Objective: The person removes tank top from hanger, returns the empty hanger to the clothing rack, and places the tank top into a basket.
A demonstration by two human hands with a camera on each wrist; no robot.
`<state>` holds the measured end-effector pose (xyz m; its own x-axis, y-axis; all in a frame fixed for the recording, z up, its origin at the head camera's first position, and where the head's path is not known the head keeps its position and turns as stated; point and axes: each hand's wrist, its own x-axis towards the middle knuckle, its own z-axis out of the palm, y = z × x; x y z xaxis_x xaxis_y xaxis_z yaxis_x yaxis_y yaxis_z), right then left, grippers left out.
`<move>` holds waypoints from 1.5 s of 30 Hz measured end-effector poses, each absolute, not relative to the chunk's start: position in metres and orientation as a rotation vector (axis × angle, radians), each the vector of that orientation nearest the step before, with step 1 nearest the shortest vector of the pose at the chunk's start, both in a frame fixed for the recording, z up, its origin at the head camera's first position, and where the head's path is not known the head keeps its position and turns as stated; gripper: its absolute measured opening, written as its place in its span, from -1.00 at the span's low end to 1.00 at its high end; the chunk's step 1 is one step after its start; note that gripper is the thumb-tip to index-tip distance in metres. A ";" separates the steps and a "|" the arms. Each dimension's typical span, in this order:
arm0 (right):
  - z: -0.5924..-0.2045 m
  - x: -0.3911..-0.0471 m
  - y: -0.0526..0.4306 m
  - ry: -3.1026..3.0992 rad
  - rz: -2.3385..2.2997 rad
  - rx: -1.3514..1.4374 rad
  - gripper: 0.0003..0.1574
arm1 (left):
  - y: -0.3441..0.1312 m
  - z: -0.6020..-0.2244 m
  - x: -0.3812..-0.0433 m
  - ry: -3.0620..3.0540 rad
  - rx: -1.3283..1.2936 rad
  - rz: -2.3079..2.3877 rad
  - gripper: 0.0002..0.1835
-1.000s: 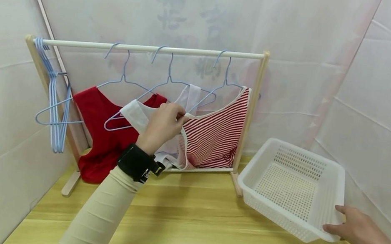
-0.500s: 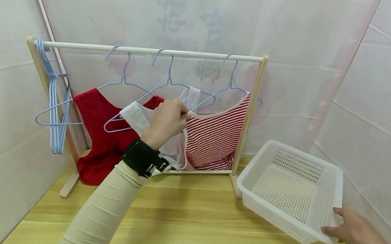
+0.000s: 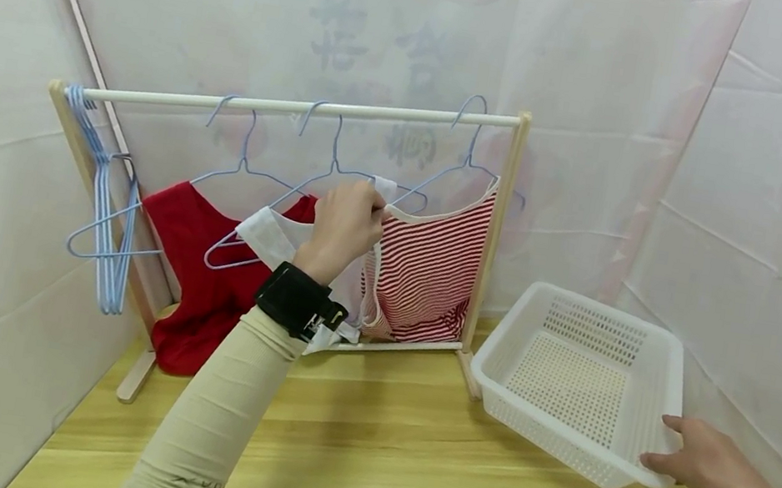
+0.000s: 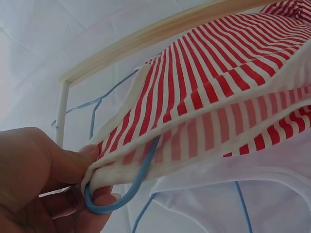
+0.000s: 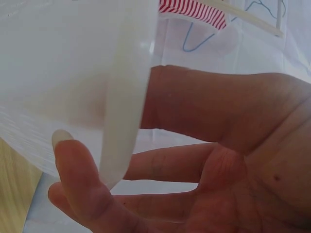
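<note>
My left hand (image 3: pixel 347 225) pinches one shoulder of a red-and-white striped tank top (image 3: pixel 434 263). In the left wrist view, the rounded end of its blue hanger (image 4: pixel 129 196) pokes out under the strap beside my fingers. This hanger's hook (image 3: pixel 471 102) arches above the white rail (image 3: pixel 395 115) near the right post. Partly behind my left hand hangs a white top (image 3: pixel 269 236), and left of that a red top (image 3: pixel 189 273), each on a blue hanger. My right hand (image 3: pixel 724 471) grips the near right rim of a white plastic basket (image 3: pixel 537 430), thumb and fingers on either side.
Several bare blue hangers (image 3: pixel 110 236) hang bunched at the rack's left end. The wooden posts (image 3: pixel 498 235) stand on feet on the wood-grain table (image 3: pixel 359 458). White cloth walls (image 3: pixel 768 208) enclose the back and sides.
My left hand has moved slightly up and right with the striped top. Its hanger's hook has risen above the rail and shifted right. My right hand stays on the basket.
</note>
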<state>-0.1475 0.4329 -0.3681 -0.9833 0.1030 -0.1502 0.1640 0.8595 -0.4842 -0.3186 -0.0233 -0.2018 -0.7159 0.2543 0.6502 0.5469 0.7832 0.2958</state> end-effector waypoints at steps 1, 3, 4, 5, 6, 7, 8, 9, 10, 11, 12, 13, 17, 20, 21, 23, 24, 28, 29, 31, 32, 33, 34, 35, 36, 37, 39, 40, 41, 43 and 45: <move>-0.367 -0.148 0.433 2.917 -0.768 0.210 0.04 | -0.022 -0.200 -0.318 -2.361 -0.596 -0.634 -0.55; -0.367 -0.148 0.433 2.916 -0.774 0.209 0.01 | -0.020 -0.198 -0.318 -2.345 -0.597 -0.623 -0.54; -0.367 -0.148 0.433 2.912 -0.777 0.210 0.00 | -0.019 -0.197 -0.318 -2.340 -0.597 -0.621 -0.55; -0.367 -0.148 0.433 2.911 -0.779 0.211 -0.01 | -0.018 -0.196 -0.319 -2.336 -0.597 -0.619 -0.56; -0.368 -0.147 0.433 2.910 -0.780 0.212 -0.01 | -0.017 -0.195 -0.319 -2.335 -0.597 -0.618 -0.56; -0.368 -0.147 0.433 2.906 -0.783 0.215 0.00 | -0.016 -0.194 -0.319 -2.337 -0.595 -0.624 -0.58; -0.369 -0.147 0.433 2.900 -0.789 0.218 0.00 | -0.015 -0.194 -0.320 -2.337 -0.588 -0.630 -0.61; -0.370 -0.146 0.433 2.901 -0.786 0.220 0.01 | -0.014 -0.193 -0.321 -2.337 -0.582 -0.635 -0.64; -0.371 -0.146 0.433 2.898 -0.788 0.222 0.03 | -0.014 -0.192 -0.322 -2.340 -0.575 -0.640 -0.64; -0.372 -0.146 0.433 2.900 -0.787 0.223 0.03 | -0.013 -0.192 -0.323 -2.341 -0.569 -0.643 -0.65; -0.373 -0.146 0.433 2.904 -0.779 0.224 0.04 | -0.013 -0.192 -0.324 -2.343 -0.564 -0.645 -0.64; -0.374 -0.147 0.433 2.907 -0.775 0.225 0.05 | -0.013 -0.192 -0.325 -2.342 -0.559 -0.649 -0.64; -0.374 -0.147 0.433 2.915 -0.777 0.226 0.04 | -0.015 -0.194 -0.328 -2.351 -0.543 -0.626 -0.58; -0.372 -0.147 0.434 2.919 -0.774 0.224 0.04 | -0.019 -0.198 -0.327 -2.365 -0.534 -0.617 -0.56; -0.371 -0.148 0.434 2.923 -0.764 0.225 0.04 | -0.020 -0.199 -0.327 -2.369 -0.531 -0.620 -0.58; -0.370 -0.148 0.434 2.930 -0.739 0.226 0.07 | -0.023 -0.203 -0.326 -2.383 -0.524 -0.618 -0.59; -0.369 -0.148 0.434 2.932 -0.730 0.230 0.08 | -0.025 -0.204 -0.325 -2.391 -0.519 -0.620 -0.61; -0.369 -0.148 0.433 2.932 -0.713 0.234 0.07 | -0.032 -0.210 -0.321 -2.413 -0.508 -0.612 -0.67; -0.369 -0.148 0.433 2.935 -0.711 0.228 0.07 | -0.034 -0.211 -0.320 -2.416 -0.508 -0.610 -0.68; -0.369 -0.148 0.433 2.937 -0.713 0.229 0.07 | -0.039 -0.214 -0.317 -2.415 -0.515 -0.616 -0.71; -0.369 -0.148 0.433 2.937 -0.716 0.228 0.08 | -0.041 -0.216 -0.316 -2.415 -0.520 -0.621 -0.72; -0.370 -0.148 0.433 2.937 -0.717 0.227 0.08 | -0.043 -0.218 -0.314 -2.414 -0.528 -0.627 -0.72; -0.370 -0.148 0.434 2.936 -0.719 0.227 0.09 | -0.044 -0.219 -0.313 -2.411 -0.537 -0.637 -0.75; -0.370 -0.148 0.434 2.934 -0.726 0.231 0.10 | -0.046 -0.221 -0.311 -2.410 -0.548 -0.640 -0.75; -0.371 -0.148 0.434 2.929 -0.733 0.234 0.11 | -0.048 -0.223 -0.309 -2.409 -0.558 -0.646 -0.76; -0.371 -0.148 0.435 2.927 -0.734 0.234 0.12 | -0.049 -0.224 -0.308 -2.408 -0.567 -0.649 -0.76; -0.372 -0.148 0.435 2.924 -0.739 0.233 0.12 | -0.052 -0.228 -0.304 -2.409 -0.581 -0.656 -0.76; -0.372 -0.148 0.435 2.921 -0.746 0.232 0.11 | -0.053 -0.229 -0.303 -2.410 -0.584 -0.659 -0.77; -0.372 -0.148 0.435 2.923 -0.748 0.229 0.11 | -0.055 -0.231 -0.301 -2.409 -0.584 -0.660 -0.78; -0.373 -0.148 0.436 2.929 -0.741 0.223 0.11 | -0.058 -0.234 -0.298 -2.401 -0.581 -0.671 -0.79; -0.373 -0.148 0.436 2.932 -0.737 0.219 0.11 | -0.061 -0.237 -0.296 -2.385 -0.587 -0.675 -0.77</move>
